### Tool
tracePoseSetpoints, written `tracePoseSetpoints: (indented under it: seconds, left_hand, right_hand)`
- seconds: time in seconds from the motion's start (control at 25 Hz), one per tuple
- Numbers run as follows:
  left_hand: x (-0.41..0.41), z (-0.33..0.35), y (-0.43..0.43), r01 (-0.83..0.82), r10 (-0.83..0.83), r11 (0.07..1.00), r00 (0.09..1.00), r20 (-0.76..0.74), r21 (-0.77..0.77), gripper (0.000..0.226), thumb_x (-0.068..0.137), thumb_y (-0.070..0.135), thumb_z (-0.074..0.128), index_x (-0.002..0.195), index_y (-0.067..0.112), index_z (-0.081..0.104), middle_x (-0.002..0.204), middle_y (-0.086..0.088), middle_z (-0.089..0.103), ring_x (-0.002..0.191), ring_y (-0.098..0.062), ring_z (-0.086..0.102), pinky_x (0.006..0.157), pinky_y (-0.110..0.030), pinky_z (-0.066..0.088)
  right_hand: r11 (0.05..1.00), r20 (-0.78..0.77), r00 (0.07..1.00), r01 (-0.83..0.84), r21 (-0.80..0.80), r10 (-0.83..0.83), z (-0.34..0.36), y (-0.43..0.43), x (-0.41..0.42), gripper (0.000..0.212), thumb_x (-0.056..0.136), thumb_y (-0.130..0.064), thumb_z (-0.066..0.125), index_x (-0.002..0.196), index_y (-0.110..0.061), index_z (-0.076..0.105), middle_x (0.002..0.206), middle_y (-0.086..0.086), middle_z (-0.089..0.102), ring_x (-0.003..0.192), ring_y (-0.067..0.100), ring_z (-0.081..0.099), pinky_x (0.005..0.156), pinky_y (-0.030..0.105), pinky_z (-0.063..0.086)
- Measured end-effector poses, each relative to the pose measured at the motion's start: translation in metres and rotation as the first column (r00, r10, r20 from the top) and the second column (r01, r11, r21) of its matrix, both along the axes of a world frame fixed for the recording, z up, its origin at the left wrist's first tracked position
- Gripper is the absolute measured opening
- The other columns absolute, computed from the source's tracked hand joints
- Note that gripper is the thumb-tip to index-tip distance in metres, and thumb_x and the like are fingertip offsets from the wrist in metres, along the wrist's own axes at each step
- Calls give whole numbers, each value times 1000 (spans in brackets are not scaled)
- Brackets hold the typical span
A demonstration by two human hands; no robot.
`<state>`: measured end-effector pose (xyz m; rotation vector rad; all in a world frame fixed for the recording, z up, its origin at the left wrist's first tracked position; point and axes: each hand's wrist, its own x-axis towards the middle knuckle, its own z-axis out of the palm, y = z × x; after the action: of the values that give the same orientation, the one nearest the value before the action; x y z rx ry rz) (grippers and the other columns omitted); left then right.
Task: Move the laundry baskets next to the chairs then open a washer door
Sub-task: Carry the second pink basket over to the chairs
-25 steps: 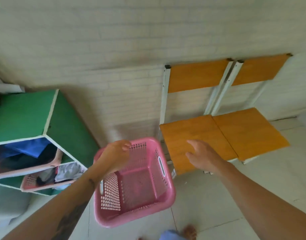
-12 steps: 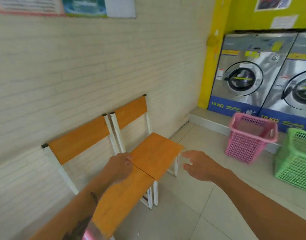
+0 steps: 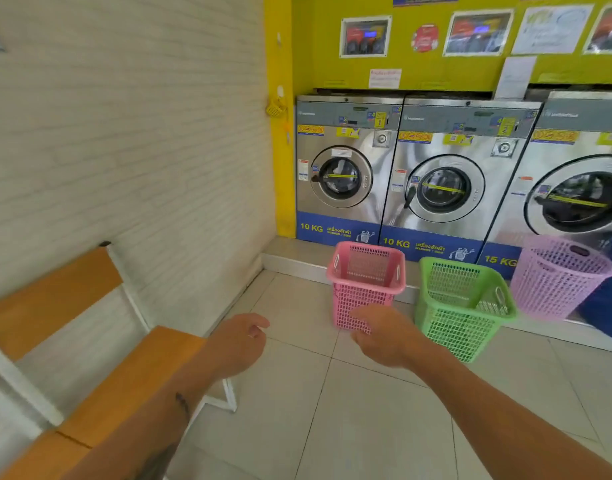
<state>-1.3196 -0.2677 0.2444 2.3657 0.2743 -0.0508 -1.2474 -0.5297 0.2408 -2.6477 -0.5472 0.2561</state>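
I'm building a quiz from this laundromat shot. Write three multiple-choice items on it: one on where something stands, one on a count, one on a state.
1. Where does the pink basket stand?
A. on a chair seat
B. on the floor in front of the left 10 KG washer
C. on top of a washer

2. How many laundry baskets stand in front of the washers?
A. one
B. two
C. three

3. What state are the washer doors in?
A. all shut
B. one wide open
C. all removed

Answers:
1 B, it sits on the tiles by the step below that machine.
2 C, the pink one, the green basket and the lilac basket are there.
3 A, each round door in view lies flush with its front; the left hand and right hand are empty and touch none.
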Motion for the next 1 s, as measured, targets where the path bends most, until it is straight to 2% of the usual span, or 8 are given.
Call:
tracePoseSetpoints:
  seconds: [0.12, 0.28, 0.4, 0.44, 0.6, 0.68, 0.84, 1.0]
  left_hand:
    - [82, -5, -15, 48, -48, 999, 999, 20, -12, 24, 94, 20, 51, 112, 29, 64, 117, 4, 54, 102, -14, 55, 86, -21, 43]
    - [202, -22, -16, 134, -134, 991, 990, 37, -21, 27, 94, 19, 50, 115, 26, 65, 122, 0, 57, 101, -18, 59, 75, -21, 47]
    - [285, -28, -20, 212, -212, 977, 977, 9, 14, 31, 95, 18, 46, 120, 21, 64, 131, -1, 58, 116, -18, 55, 98, -27, 44]
    - [311, -27, -23, 245, -245, 969, 969, -2, 26, 31, 96, 18, 44, 120, 20, 64, 128, -2, 59, 115, -17, 55, 99, -28, 44]
    - [407, -26, -51, 370, -368, 928, 929, -42, 42, 27, 98, 16, 40, 89, 32, 60, 96, 8, 61, 89, -7, 57, 71, -15, 41]
    - [456, -36, -64, 411, -407, 910, 911, -70, 53, 26, 98, 17, 40, 90, 28, 62, 91, 11, 62, 80, -4, 58, 61, -11, 38]
    - [555, -58, -86, 401, -399, 916, 914, -74, 10, 29, 94, 16, 45, 111, 23, 66, 106, 3, 67, 88, -7, 59, 68, -16, 40]
    - [654, -70, -108, 335, -332, 942, 940, -79, 35, 30, 96, 14, 42, 111, 23, 66, 105, 5, 66, 88, -5, 59, 65, -13, 39]
  right_hand:
    - [998, -9, 998, 60, -2, -60, 2, -21, 58, 32, 84, -30, 49, 111, -19, 63, 115, 1, 65, 104, 23, 60, 90, 39, 51]
    - [988, 22, 988, 152, 21, -152, -4, -34, 145, 33, 87, -22, 50, 117, -18, 64, 118, -1, 65, 102, 19, 59, 89, 32, 48]
    - [967, 9, 967, 255, 13, -255, -7, -43, 205, 39, 84, -29, 47, 119, -21, 64, 118, 1, 67, 99, 19, 60, 89, 34, 50]
    - [956, -6, 956, 294, 12, -294, -7, -47, 224, 41, 84, -29, 47, 121, -22, 63, 122, 2, 66, 103, 20, 61, 92, 35, 49]
    - [910, -33, 909, 415, 11, -415, -17, -69, 297, 44, 88, -24, 55, 131, -16, 57, 135, 4, 59, 115, 22, 58, 100, 30, 43]
    - [888, -42, 888, 459, 22, -458, -25, -82, 339, 44, 89, -22, 55, 133, -14, 55, 138, 6, 57, 120, 23, 56, 102, 29, 40]
    - [876, -35, 877, 481, 35, -480, -44, -118, 440, 48, 89, -20, 55, 136, -9, 50, 140, 12, 51, 128, 27, 48, 106, 32, 34]
    - [896, -65, 896, 442, 25, -440, -52, -144, 558, 46, 84, -27, 52, 125, -6, 52, 127, 12, 51, 119, 29, 50, 100, 37, 41]
